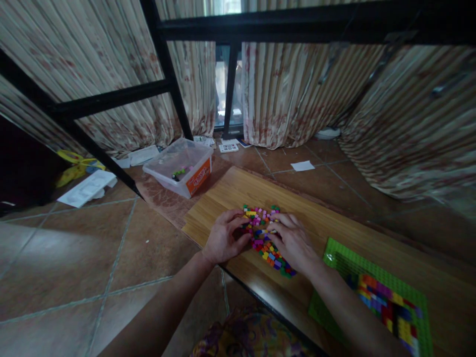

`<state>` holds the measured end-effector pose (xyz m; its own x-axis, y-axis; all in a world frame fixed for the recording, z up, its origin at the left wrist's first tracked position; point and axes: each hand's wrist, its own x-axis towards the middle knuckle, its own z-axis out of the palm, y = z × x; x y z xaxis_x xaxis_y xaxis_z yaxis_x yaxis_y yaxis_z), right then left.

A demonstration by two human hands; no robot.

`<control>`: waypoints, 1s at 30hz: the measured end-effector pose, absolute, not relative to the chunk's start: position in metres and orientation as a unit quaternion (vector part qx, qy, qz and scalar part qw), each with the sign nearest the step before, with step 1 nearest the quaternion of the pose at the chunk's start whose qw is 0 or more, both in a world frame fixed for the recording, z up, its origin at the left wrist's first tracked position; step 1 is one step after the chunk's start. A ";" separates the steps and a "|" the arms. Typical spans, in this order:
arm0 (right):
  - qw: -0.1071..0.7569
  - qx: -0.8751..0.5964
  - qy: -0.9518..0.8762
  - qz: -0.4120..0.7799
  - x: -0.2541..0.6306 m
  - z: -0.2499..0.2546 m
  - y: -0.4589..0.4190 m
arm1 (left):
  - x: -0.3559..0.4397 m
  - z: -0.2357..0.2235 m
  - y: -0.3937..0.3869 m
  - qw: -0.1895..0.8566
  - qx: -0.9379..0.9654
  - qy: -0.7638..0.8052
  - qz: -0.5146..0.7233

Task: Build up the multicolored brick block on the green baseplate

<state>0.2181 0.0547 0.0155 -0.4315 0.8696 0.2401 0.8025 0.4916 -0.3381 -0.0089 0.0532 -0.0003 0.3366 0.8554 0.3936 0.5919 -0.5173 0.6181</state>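
Note:
A loose heap of small colourful toy bricks (270, 255) lies spread on the wooden table (232, 186). At the heap's left edge is my left hand (225, 238), its fingers curved and apart, touching or just above the bricks. My right hand (292, 244) reaches over the right side with spread fingers, its fingertips among the bricks. No brick shows clearly held in either hand. To the right, a green baseplate (390, 278) carries rows of attached coloured bricks (386, 300); my right forearm covers part of it.
Beyond the table's far left corner stands a clear plastic box (169, 173) with an orange label and a few pieces inside. A white tray (87, 188) and a paper sheet (302, 165) lie on the tiled floor. Black metal bars (174, 106) cross before patterned curtains (282, 94).

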 end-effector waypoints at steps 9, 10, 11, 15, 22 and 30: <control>0.196 -0.496 -0.840 0.098 0.219 0.015 0.054 | 0.025 0.001 0.061 0.155 0.817 0.447 0.330; 0.199 -0.499 -0.837 0.103 0.219 0.017 0.054 | 0.028 0.002 0.063 0.161 0.815 0.446 0.334; 0.207 -0.503 -0.832 0.109 0.219 0.019 0.053 | 0.029 0.003 0.063 0.169 0.810 0.447 0.339; 0.291 -0.536 -0.771 0.181 0.216 0.032 0.045 | 0.032 0.018 0.057 0.256 0.762 0.470 0.364; 0.462 -0.548 -0.563 0.411 0.199 0.047 0.023 | 0.045 0.041 0.036 0.426 0.678 0.463 0.382; 0.499 -0.550 -0.447 0.499 0.195 0.049 0.007 | 0.059 0.042 0.027 0.570 0.576 0.425 0.402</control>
<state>0.1952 0.0067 0.0486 0.1019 0.9894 -0.1035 -0.0063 -0.1034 -0.9946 0.0590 0.0266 0.0423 0.3152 0.9488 -0.0219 0.0320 0.0125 0.9994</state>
